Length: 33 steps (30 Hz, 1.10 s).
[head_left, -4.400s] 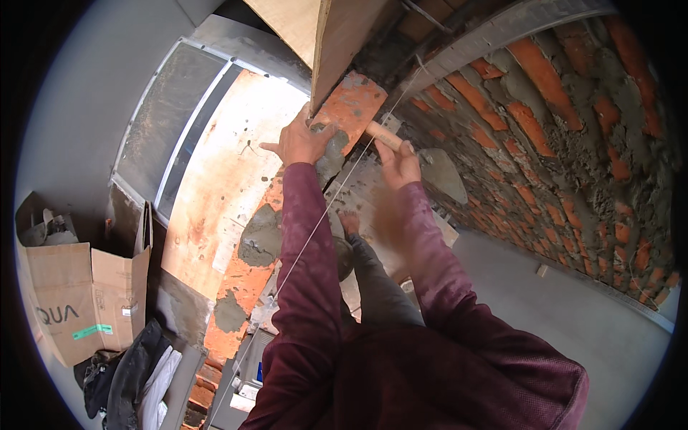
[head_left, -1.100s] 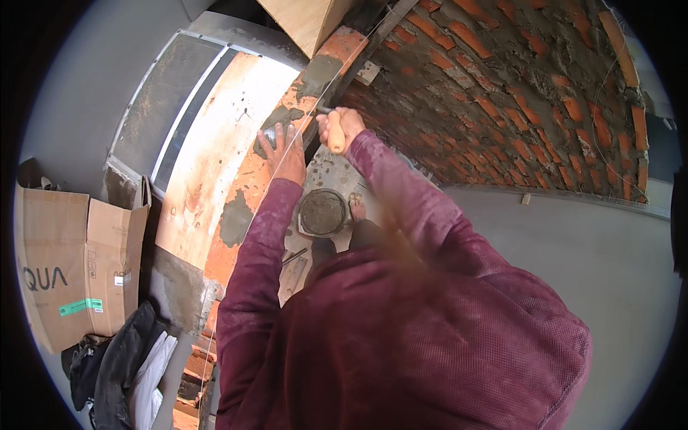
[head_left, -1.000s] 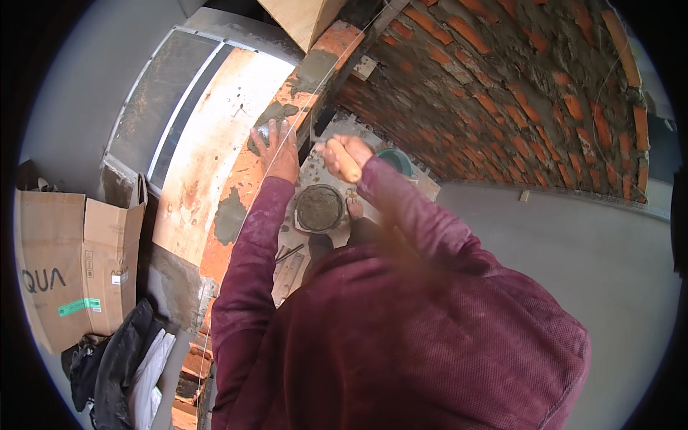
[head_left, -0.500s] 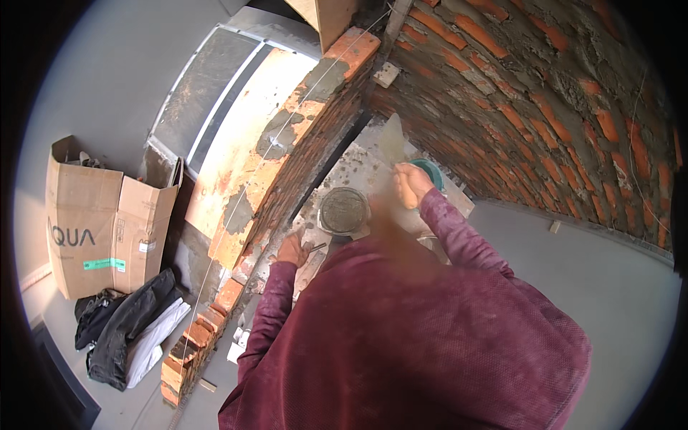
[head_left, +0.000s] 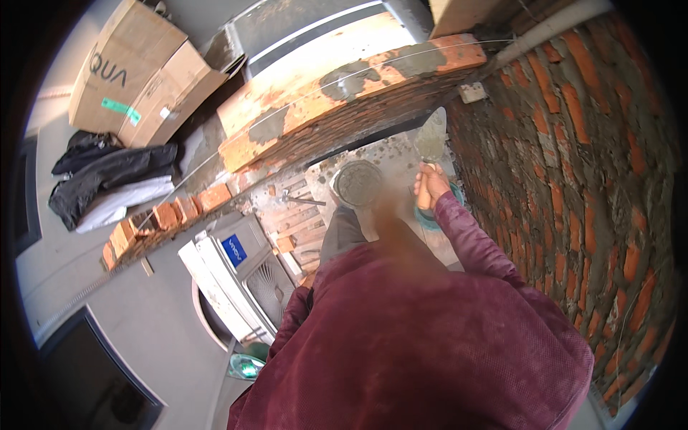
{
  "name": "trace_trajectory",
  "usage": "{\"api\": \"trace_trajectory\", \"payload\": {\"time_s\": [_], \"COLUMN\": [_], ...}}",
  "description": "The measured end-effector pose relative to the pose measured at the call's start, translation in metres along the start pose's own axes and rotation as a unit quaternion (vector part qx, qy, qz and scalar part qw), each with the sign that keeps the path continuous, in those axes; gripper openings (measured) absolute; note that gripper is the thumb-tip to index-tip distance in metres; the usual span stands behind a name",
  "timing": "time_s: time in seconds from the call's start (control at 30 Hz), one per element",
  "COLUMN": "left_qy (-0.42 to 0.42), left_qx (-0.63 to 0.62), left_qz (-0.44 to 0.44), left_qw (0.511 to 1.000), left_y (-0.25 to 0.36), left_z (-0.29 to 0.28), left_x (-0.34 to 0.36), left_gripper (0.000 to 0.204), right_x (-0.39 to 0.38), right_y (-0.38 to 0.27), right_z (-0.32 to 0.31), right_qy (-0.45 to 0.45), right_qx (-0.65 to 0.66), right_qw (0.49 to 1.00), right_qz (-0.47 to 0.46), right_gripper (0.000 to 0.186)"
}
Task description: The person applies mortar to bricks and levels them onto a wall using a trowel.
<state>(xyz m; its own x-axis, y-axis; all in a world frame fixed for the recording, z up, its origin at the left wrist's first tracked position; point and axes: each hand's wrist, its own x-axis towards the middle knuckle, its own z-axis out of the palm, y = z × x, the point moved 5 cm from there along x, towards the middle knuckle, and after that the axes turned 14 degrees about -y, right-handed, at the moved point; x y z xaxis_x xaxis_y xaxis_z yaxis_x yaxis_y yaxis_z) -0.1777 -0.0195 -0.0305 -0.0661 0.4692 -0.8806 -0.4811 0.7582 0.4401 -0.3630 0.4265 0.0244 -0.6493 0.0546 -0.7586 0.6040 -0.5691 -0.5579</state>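
Trowel (head_left: 431, 140) points toward twelve o'clock, its handle (head_left: 425, 194) clamped in the right hand's (head_left: 436, 185) grip; mortar (head_left: 359, 183) sits at nine o'clock from it. The left hand is hidden, its grip impossible to tell.

The trowel (head_left: 431, 138) toward two o'clock pairs a tan handle with a grey-smeared blade. Near it, the bucket (head_left: 426, 219) is teal. The sleeve (head_left: 474, 239) is maroon. The wall (head_left: 566, 179) at three o'clock is orange, streaked grey; the box (head_left: 132, 68) at ten is brown, with green tape (head_left: 120, 110).
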Motion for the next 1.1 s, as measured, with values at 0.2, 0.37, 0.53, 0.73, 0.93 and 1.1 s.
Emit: {"api": "trace_trajectory", "payload": {"time_s": [0.2, 0.37, 0.53, 0.73, 0.93, 1.1], "left_qy": [0.056, 0.002, 0.001, 0.043, 0.098, 0.107], "left_qx": [-0.195, -0.107, 0.04, 0.047, 0.087, 0.092], "left_qz": [0.102, -0.064, -0.183, -0.159, -0.102, -0.104], "left_qw": [0.974, 0.992, 0.982, 0.985, 0.986, 0.984], "left_y": [0.002, -0.041, -0.018, -0.062, -0.113, -0.112], "left_z": [0.055, 0.097, 0.074, 0.073, 0.09, 0.092], "left_x": [-0.018, 0.047, 0.074, 0.08, 0.126, 0.14], "left_gripper": [0.066, 0.1, 0.102, 0.089, 0.068, 0.06], "right_x": [0.016, 0.033, 0.055, 0.096, 0.205, 0.286], "right_y": [0.083, 0.146, 0.16, 0.19, 0.231, 0.34], "right_z": [-0.028, -0.036, -0.032, 0.002, -0.005, -0.07], "right_qy": [-0.079, -0.165, -0.128, -0.083, -0.108, -0.075], "right_qx": [-0.511, -0.803, -0.886, -0.922, -0.947, -0.913], "right_qw": [0.825, 0.555, 0.406, 0.355, 0.271, 0.39], "right_qz": [0.229, 0.142, 0.186, 0.127, 0.134, 0.087], "right_gripper": [0.019, 0.035, 0.035, 0.033, 0.031, 0.028]}}
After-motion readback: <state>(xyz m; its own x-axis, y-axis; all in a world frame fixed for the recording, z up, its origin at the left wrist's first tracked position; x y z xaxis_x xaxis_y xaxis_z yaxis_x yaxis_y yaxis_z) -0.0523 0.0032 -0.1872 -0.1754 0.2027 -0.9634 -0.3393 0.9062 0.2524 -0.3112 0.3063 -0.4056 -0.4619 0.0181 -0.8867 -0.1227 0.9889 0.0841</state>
